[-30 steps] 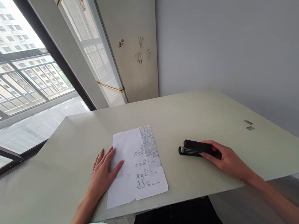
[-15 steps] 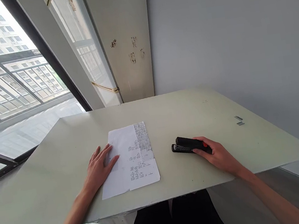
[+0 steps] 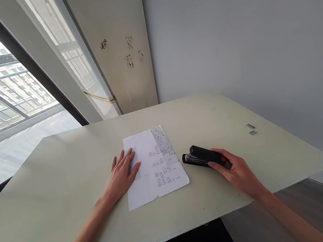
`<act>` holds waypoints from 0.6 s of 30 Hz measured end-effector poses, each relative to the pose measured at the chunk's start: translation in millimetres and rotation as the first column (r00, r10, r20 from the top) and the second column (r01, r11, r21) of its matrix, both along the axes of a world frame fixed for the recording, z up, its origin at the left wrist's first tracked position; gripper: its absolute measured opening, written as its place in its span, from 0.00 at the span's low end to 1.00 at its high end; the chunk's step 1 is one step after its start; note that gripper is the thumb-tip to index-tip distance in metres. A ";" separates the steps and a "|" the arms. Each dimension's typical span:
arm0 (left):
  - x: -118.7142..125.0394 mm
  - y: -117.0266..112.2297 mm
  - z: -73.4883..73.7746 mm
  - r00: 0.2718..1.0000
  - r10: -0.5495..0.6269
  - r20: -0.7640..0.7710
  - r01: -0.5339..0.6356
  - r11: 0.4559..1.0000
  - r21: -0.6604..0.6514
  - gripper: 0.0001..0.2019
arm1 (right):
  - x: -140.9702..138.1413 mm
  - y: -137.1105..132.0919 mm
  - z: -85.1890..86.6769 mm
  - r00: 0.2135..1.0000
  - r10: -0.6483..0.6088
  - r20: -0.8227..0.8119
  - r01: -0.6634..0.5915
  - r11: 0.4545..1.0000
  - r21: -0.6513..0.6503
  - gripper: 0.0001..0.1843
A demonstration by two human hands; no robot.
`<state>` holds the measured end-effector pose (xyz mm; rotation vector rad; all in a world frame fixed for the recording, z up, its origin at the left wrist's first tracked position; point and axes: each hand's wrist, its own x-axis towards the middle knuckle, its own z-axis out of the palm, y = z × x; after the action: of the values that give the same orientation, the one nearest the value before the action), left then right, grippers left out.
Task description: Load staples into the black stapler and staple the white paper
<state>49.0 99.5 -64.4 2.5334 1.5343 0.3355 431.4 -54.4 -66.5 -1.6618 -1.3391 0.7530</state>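
Printed paper sheets (image 3: 147, 170) lie flat on the table, with text down their right half. My left hand (image 3: 123, 171) rests on their left edge, fingers spread. To the right, my right hand (image 3: 236, 170) is closed round the back end of a black stapler (image 3: 203, 156) with a red spot near the grip. The stapler's front end points left, close to the right edge of the paper but apart from it. Its jaws are parted at the front.
Two small strips of staples (image 3: 251, 129) lie near the right side of the pale table (image 3: 89, 162). Behind it stand a worn fridge (image 3: 130, 85) and a grey wall (image 3: 228, 40). A window (image 3: 5, 86) is at the left.
My left hand has slid the paper to the right, toward the stapler, turning it slightly. The stapler stays in my right hand, its front now nearer the paper. The view has shifted.
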 end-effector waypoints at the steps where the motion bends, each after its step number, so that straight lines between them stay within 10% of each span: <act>1: 11.8 2.8 1.1 1.000 -0.021 -0.003 0.021 1.000 -0.008 0.33 | 0.4 -0.3 0.5 0.999 -0.036 -0.015 0.036 0.999 0.009 0.29; 18: 239.3 11.1 -23.7 0.947 -0.299 0.115 0.295 0.954 0.053 0.21 | -7.8 -0.5 -4.9 0.905 -0.346 0.248 0.198 0.858 0.474 0.16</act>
<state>288.3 110.6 -88.0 2.6637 1.0914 0.4674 423.6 -54.9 -71.4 -1.5944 -1.3280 -0.0110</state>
